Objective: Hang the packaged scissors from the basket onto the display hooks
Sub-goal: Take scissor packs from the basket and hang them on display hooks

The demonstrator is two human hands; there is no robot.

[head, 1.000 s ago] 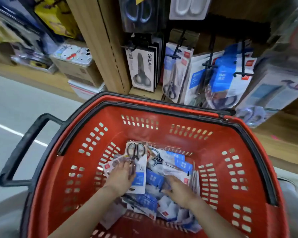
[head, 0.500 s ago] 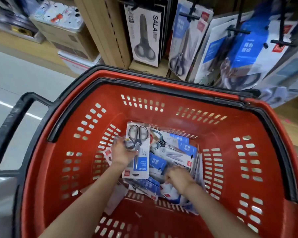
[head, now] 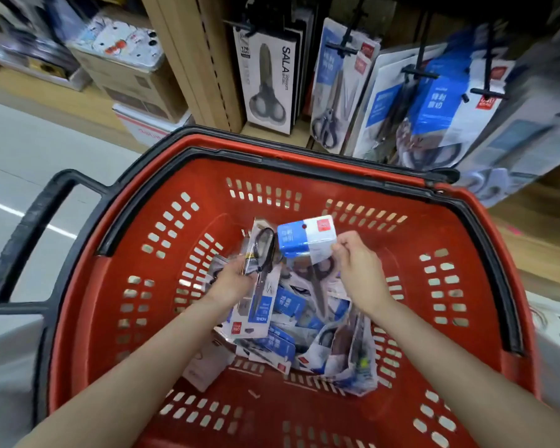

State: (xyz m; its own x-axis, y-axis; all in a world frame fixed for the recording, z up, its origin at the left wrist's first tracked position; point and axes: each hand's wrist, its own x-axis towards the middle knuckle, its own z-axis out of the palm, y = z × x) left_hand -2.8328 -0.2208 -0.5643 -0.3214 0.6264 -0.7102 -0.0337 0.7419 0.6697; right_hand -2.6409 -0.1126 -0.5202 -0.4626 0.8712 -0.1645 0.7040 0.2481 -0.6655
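Note:
Both of my hands are inside the red basket. My left hand grips a pack of black-handled scissors, lifted and tilted above the pile. My right hand pinches a blue-and-white scissors pack by its right edge, raised over the heap. Several more packaged scissors lie loose on the basket floor. Beyond the basket, black display hooks on the shelf carry hanging scissors packs.
A SALA scissors box hangs left of the blue packs, beside a wooden shelf post. The basket's black handle juts out left over the grey floor. Cardboard boxes sit on the low shelf at upper left.
My right hand came up from the pile holding a blue-and-white pack. My left hand lifted and turned the black-handled scissors pack. The view tilted further down.

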